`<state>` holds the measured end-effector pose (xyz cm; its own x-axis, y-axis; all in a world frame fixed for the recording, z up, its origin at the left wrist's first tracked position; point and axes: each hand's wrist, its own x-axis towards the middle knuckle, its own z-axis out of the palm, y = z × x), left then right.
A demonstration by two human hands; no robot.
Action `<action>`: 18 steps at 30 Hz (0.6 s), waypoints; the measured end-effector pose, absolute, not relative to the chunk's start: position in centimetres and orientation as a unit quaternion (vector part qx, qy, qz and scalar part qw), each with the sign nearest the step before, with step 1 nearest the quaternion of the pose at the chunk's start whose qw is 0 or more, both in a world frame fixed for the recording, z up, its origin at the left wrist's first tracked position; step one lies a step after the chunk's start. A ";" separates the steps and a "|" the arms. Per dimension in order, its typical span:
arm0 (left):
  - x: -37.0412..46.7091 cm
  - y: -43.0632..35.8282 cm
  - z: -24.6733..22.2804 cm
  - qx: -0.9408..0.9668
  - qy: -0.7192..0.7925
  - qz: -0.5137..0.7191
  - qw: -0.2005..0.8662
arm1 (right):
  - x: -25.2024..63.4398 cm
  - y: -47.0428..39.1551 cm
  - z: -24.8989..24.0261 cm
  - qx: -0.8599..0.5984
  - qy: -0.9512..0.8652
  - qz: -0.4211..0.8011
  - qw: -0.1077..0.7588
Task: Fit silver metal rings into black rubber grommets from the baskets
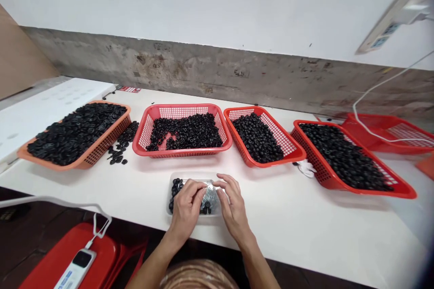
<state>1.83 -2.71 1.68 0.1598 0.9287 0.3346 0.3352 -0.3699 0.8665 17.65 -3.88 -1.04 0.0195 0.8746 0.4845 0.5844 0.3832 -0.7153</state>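
Note:
My left hand is over the left part of a clear plastic tray, its thumb and fingertips pinched together on something too small to make out. My right hand is at the tray's right side, thumb and fingers apart, with nothing visible between them. Black round parts lie at the tray's left end, and a few more sit near its front. Small shiny metal pieces lie in the middle of the tray, partly hidden by my hands.
Behind the tray stand a pink-red basket and a red basket of black parts. An orange basket is left, another red one right. Loose black pieces lie on the white table; a white crumpled item is right.

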 end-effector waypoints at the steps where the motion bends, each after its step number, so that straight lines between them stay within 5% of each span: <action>1: 1.9 -2.8 1.6 0.707 0.452 0.457 0.296 | 17.7 -3.9 -1.0 -0.539 -0.682 0.167 0.464; 9: 1.6 -3.1 -0.1 0.786 0.428 0.429 0.122 | 16.9 -3.7 -0.6 -0.527 -0.681 0.206 0.465; 18: 2.5 -2.9 1.0 0.748 0.455 0.437 0.206 | 16.4 -3.9 -0.6 -0.522 -0.694 0.126 0.480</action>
